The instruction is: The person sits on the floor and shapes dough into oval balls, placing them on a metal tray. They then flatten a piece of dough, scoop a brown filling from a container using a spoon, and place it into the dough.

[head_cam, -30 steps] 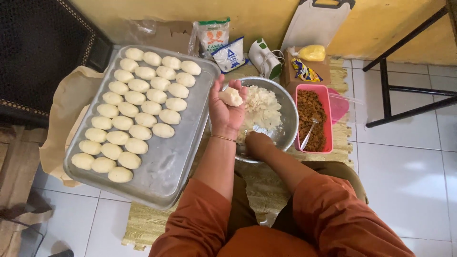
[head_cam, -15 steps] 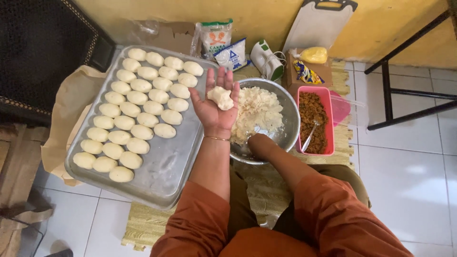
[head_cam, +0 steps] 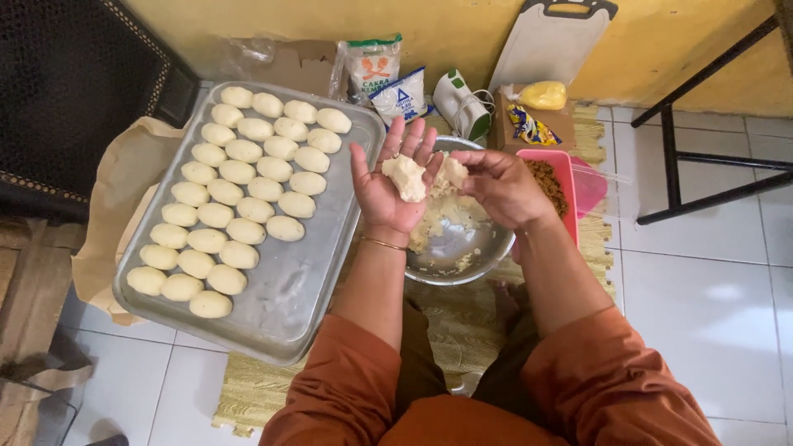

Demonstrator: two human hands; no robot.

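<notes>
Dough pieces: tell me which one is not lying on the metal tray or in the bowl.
The dough lump resting on the open left palm, above the bowl; rough-edged, unlike the smooth ovals on the tray.

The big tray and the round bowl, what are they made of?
The rectangular grey tray looks like dull, brushed metal, probably aluminium: matte sheen, rolled rim. The round silver bowl seems stainless steel, since its inside is shiny and reflective under the dough scraps.

dull metal tray [head_cam: 330,272], shiny steel bowl [head_cam: 462,260], perhaps plastic pink tub [head_cam: 568,177]
</notes>
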